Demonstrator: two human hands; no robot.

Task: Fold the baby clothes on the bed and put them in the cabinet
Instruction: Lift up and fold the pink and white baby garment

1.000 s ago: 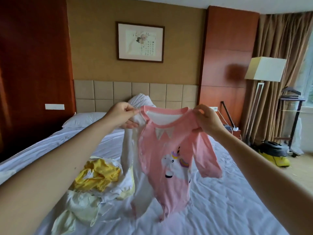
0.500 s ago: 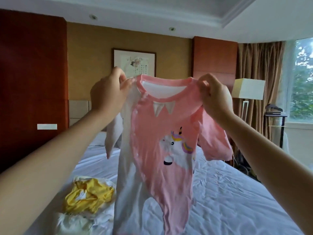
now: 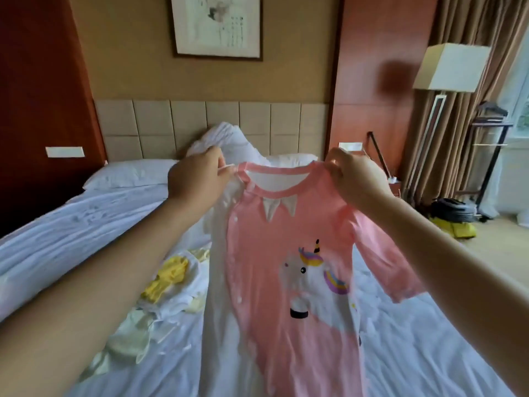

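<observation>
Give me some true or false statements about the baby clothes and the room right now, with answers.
1. The left hand and right hand both pinch the pink unicorn romper at its shoulders. True.
2. Yellow clothes lie heaped on the bed, left of the romper. True.
3. The romper is already folded. False: it hangs unfolded from the hands.
4. The floor lamp stands left of the bed. False: it stands on the right, by the curtains.
</observation>
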